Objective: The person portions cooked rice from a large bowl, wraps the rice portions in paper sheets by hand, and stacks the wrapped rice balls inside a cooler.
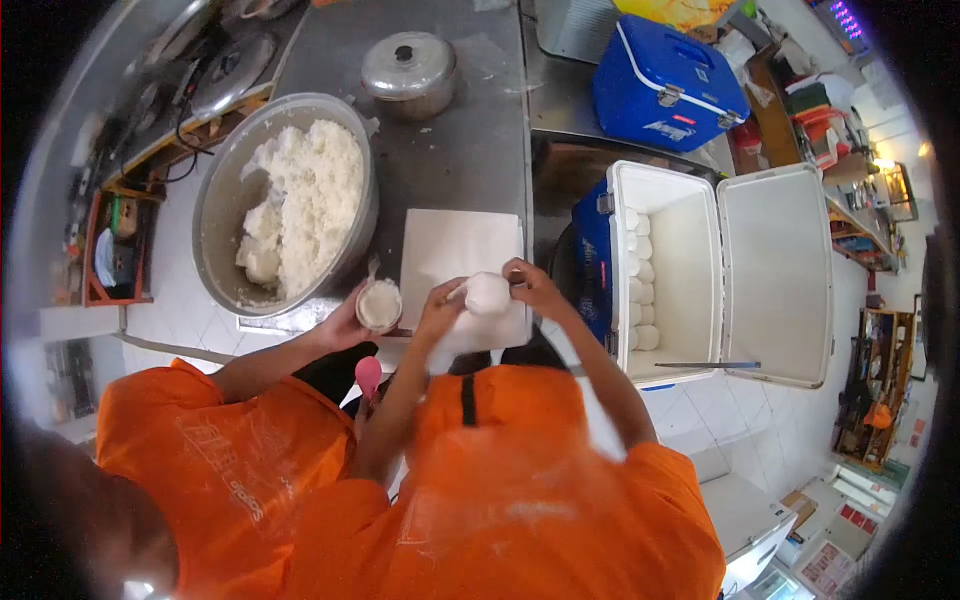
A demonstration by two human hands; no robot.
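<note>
- White bundle (488, 293): held between the left hand (438, 312) and right hand (538, 289), fingers of both pinching its sides.
- White sheets (460, 243): below it, on the metal surface (465, 160).

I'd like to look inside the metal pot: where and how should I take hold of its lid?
The lid is probably best pinched by its dark knob, coming straight down from above: the knob stands up from the lid's middle, nothing covers it, and the pot sits upright.
</note>
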